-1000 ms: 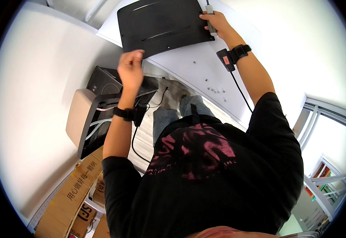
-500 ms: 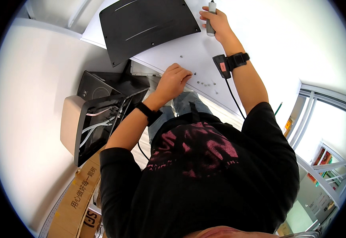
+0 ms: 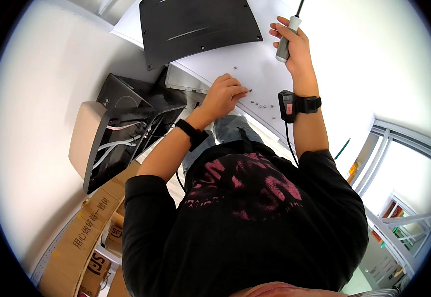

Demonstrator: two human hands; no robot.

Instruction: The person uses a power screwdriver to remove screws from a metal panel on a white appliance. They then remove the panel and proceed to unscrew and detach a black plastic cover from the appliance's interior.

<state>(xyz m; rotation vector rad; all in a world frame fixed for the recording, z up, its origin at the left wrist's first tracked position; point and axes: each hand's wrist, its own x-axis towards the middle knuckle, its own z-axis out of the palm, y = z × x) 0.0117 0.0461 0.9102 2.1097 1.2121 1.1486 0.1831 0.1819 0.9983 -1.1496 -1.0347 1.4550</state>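
My left hand (image 3: 224, 95) is over the near edge of the white table, thumb and forefinger pinched together at a small dark screw (image 3: 250, 90). Close by, several small silver screws (image 3: 260, 105) lie in a loose row on the tabletop. In my right hand (image 3: 299, 52) is a screwdriver (image 3: 283, 48) with a grey handle, raised above the table, its dark shaft pointing away from me and running out of view at the top. Farther left, a black curved panel (image 3: 200, 24) with holes along its rim rests on the table.
An opened device (image 3: 89, 143) with a beige-edged casing and loose cables stands at the left, below the table (image 3: 215, 59). Cardboard boxes (image 3: 84, 232) sit at the lower left. A black cable (image 3: 289, 143) hangs from the device strapped to my right wrist.
The whole view has shifted slightly. My right hand has come nearer with the screwdriver, which now leans to the right. My left fingertips have closed in on the dark screw.
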